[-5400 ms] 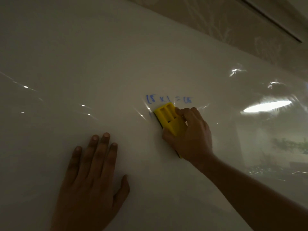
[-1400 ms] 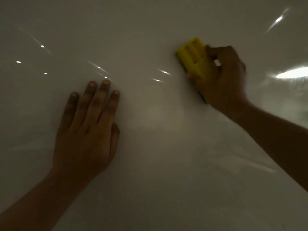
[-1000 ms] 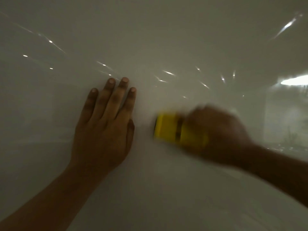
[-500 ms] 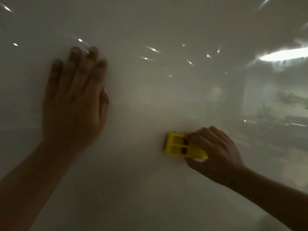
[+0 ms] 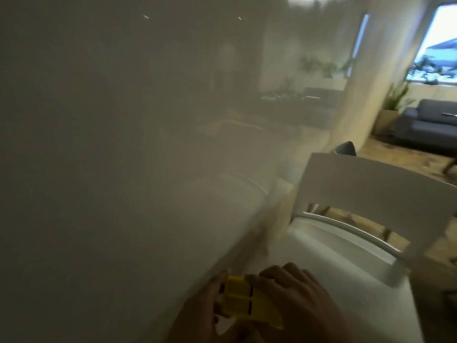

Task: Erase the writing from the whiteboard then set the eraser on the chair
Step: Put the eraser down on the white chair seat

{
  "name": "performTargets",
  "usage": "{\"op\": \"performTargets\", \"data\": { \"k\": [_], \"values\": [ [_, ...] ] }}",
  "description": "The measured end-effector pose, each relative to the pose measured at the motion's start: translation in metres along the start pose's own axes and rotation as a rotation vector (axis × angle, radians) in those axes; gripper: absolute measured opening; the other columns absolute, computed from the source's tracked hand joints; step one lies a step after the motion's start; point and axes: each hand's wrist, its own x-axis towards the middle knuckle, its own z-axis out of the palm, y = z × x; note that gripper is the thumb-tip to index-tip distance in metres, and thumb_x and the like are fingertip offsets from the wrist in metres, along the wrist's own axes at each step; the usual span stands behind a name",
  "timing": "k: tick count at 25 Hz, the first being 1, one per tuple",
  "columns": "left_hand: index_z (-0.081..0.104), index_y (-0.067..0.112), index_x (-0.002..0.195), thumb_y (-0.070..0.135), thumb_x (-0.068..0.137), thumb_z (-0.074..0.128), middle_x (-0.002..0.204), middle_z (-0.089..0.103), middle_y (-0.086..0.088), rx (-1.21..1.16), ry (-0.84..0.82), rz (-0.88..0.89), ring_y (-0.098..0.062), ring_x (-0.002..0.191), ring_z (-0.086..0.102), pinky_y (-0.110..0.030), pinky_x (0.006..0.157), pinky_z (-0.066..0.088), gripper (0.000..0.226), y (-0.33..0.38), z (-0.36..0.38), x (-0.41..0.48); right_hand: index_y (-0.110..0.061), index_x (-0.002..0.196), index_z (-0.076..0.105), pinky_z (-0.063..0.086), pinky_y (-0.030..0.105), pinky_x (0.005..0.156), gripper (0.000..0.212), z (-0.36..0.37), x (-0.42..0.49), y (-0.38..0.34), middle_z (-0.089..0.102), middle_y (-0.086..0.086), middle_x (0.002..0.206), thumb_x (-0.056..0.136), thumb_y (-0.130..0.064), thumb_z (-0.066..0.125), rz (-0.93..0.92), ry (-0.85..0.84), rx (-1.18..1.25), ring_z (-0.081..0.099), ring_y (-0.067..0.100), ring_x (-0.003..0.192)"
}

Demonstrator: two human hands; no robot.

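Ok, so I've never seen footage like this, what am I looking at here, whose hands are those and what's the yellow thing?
This is one picture from a camera worn on a person's head, looking forward and down, so you see their own hands; no machine is involved. The big pale surface on the left is a whiteboard, with no writing visible on it. At the bottom, the right hand grips a yellow eraser, and the left hand touches its other end. To the right stands a white chair; nothing lies on the visible part of its seat. Behind is a room with a grey sofa and plants. The picture is blurred.
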Motion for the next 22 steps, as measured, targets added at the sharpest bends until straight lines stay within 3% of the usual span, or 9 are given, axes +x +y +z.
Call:
{"op": "performTargets", "data": {
  "k": [3,5,7,9,10,13,16,19,22],
  "values": [
    [0.057,0.041,0.137,0.046,0.054,0.086,0.114,0.073,0.016,-0.187,-0.031,-0.077,0.000,0.080,0.072,-0.014,0.067,0.057,0.089,0.018,0.060,0.053,-0.040,0.122,0.057,0.053,0.026,0.059,0.060,0.007,-0.037,0.058,0.066,-0.017,0.102,0.067,-0.065,0.052,0.166,-0.033,0.027,0.064,0.010,0.081],
    [0.062,0.046,0.124,0.044,0.051,0.089,0.108,0.077,0.013,-0.214,-0.108,-0.065,0.003,0.084,0.074,-0.012,0.069,0.056,0.078,0.029,0.103,0.087,-0.042,0.129,0.052,0.052,0.025,0.068,0.065,0.011,-0.061,0.101,0.063,-0.019,0.112,0.068,-0.065,0.056,0.301,-0.050,0.071,0.063,0.011,0.091],
    [0.064,0.050,0.115,0.037,0.058,0.092,0.104,0.080,0.011,-0.255,-0.151,-0.103,-0.004,0.089,0.076,-0.019,0.075,0.059,0.064,0.033,0.145,0.128,-0.047,0.142,0.036,0.042,0.025,0.092,0.077,0.022,-0.085,0.145,0.045,-0.027,0.138,0.071,-0.067,0.058,0.462,-0.042,0.145,0.048,0.008,0.124],
    [0.063,0.051,0.115,0.028,0.068,0.089,0.103,0.079,0.007,-0.273,-0.174,-0.130,-0.011,0.093,0.077,-0.028,0.081,0.063,0.058,0.028,0.186,0.171,-0.043,0.151,0.015,0.024,0.030,0.113,0.096,0.042,-0.106,0.182,0.016,-0.029,0.151,0.073,-0.065,0.067,0.776,-0.017,0.400,0.016,0.002,0.142],
    [0.062,0.051,0.118,0.028,0.068,0.087,0.106,0.078,0.006,-0.265,-0.184,-0.146,-0.014,0.095,0.077,-0.033,0.084,0.064,0.060,0.025,0.206,0.190,-0.036,0.153,0.014,0.024,0.034,0.116,0.102,0.055,-0.116,0.199,0.016,-0.023,0.154,0.074,-0.057,0.074,0.979,0.018,0.583,0.016,0.006,0.144],
    [0.058,0.027,0.144,0.019,0.078,0.087,0.108,0.075,-0.004,-0.255,-0.239,-0.234,-0.013,0.089,0.073,-0.029,0.084,0.062,0.073,0.003,0.267,0.235,-0.019,0.153,0.021,0.042,0.045,0.108,0.095,0.102,-0.138,0.246,0.030,0.005,0.157,0.079,-0.042,0.077,1.418,0.013,1.141,0.040,0.027,0.135],
    [0.040,0.013,0.158,0.008,0.088,0.077,0.109,0.071,-0.016,-0.202,-0.291,-0.391,-0.016,0.084,0.067,-0.025,0.079,0.058,0.079,-0.016,0.314,0.260,-0.013,0.151,0.028,0.043,0.051,0.107,0.091,0.150,-0.156,0.282,0.037,0.010,0.153,0.079,-0.049,0.073,1.523,0.015,1.191,0.045,0.030,0.131],
    [0.044,0.005,0.148,0.015,0.088,0.079,0.133,0.065,-0.025,-0.139,-0.228,-0.525,-0.037,0.113,0.067,-0.050,0.102,0.056,0.070,-0.033,0.339,0.271,-0.011,0.145,0.038,0.045,0.050,0.105,0.087,0.174,-0.155,0.294,0.048,0.009,0.143,0.076,-0.048,0.075,1.575,0.061,1.229,0.051,0.028,0.125],
    [0.056,0.003,0.129,0.023,0.086,0.081,0.129,0.066,-0.020,-0.026,-0.233,-0.503,-0.038,0.116,0.065,-0.046,0.098,0.056,0.054,-0.038,0.352,0.278,-0.009,0.135,0.051,0.051,0.043,0.093,0.076,0.189,-0.153,0.303,0.054,0.008,0.131,0.073,-0.045,0.078,1.651,0.074,1.243,0.056,0.026,0.113]
  ]
}}
